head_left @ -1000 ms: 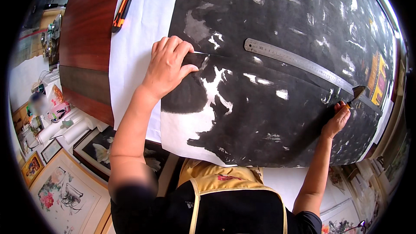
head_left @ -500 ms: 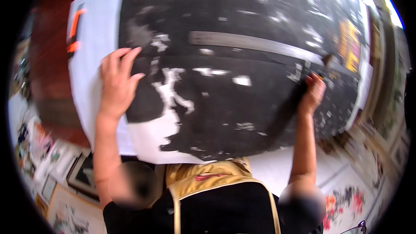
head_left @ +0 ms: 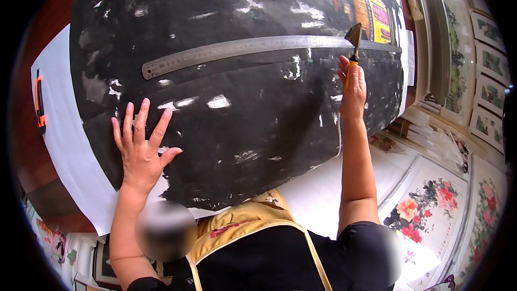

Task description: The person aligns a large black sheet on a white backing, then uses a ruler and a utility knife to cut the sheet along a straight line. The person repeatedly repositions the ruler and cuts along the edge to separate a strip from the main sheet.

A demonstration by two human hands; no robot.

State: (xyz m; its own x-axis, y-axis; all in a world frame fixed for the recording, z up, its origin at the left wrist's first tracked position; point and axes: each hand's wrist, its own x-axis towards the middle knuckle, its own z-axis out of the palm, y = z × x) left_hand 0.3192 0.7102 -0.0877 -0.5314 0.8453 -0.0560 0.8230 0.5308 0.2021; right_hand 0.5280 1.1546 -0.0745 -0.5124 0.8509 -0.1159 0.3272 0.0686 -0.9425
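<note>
My left hand (head_left: 141,151) lies flat with fingers spread on the near left part of a large black sheet (head_left: 258,113) marked with torn white patches. In my right hand (head_left: 353,89) is a yellow-handled tool (head_left: 354,35) with a dark triangular metal head, gripped by its handle. Its head stands over the right part of a long steel ruler (head_left: 215,51), which lies across the sheet. I cannot tell whether the head touches the ruler. A thin white cord-like line (head_left: 339,134) runs beside my right forearm.
White paper (head_left: 70,124) shows under the sheet's left side, with an orange-and-black utility knife (head_left: 39,102) on it. A yellow-and-orange printed piece (head_left: 377,13) lies at the far right. Floral paintings (head_left: 425,205) and small framed pictures (head_left: 491,64) are at the right.
My view has swung, shifting the sheet and ruler leftward. My left hand has spread its fingers onto the black sheet. The tool's triangular head is now raised and plainly visible by the ruler.
</note>
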